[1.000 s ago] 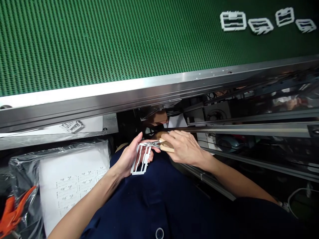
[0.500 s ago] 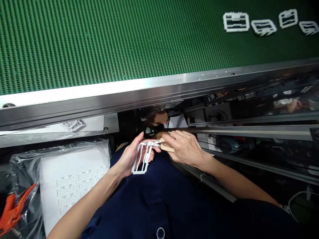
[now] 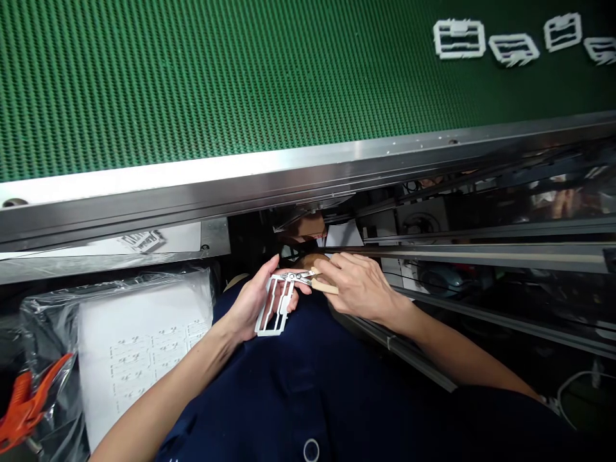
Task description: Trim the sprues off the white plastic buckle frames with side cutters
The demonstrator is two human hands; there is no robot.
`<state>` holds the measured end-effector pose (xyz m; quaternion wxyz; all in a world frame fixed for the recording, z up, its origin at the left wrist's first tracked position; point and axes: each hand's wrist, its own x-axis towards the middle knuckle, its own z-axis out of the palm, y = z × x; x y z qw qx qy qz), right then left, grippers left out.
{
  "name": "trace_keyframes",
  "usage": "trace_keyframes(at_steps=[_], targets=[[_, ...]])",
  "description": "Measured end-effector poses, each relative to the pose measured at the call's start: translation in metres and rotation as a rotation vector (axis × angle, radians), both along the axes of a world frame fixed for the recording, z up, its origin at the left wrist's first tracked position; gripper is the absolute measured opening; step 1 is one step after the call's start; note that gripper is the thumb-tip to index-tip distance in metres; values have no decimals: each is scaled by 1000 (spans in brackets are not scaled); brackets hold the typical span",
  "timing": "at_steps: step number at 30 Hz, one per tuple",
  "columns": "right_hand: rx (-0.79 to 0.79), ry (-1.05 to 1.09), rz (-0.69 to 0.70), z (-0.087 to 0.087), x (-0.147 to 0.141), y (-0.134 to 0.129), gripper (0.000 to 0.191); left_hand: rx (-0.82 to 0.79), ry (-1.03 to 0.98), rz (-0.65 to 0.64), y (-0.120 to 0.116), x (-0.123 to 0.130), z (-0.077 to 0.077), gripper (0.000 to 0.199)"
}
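Observation:
My left hand [image 3: 250, 301] is closed on a white plastic frame [image 3: 270, 333] with thin bars across its opening, held tilted in front of my dark blue shirt. My right hand [image 3: 356, 285] grips small pliers [image 3: 325, 286] with cream handles, perhaps cutting nippers. Their metal jaws lie against the upper edge of the frame, close to my left fingers. Whether the jaws have closed on the plastic is too small to tell. Part of the frame and the far fingers of both hands are hidden.
A green ribbed conveyor belt [image 3: 216, 77] runs across the top behind a metal rail [image 3: 269, 163]. Several white frames [image 3: 459, 40] lie on it at right. At lower left are a printed sheet [image 3: 144, 321] on black plastic and an orange-handled tool [image 3: 31, 401]. Metal bars [image 3: 481, 253] extend right.
The white frames on the belt have shifted slightly to the right and up. Both hands, the held frame and the pliers stay almost in the same place.

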<state>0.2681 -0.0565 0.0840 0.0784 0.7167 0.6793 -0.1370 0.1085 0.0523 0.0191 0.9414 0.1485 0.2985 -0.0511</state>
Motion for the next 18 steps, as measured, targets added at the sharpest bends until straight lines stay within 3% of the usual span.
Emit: trace_keyframes(at_steps=[18], targets=[[-24, 1, -9, 1, 1, 3, 19, -16, -30, 18, 2, 1, 1, 50]])
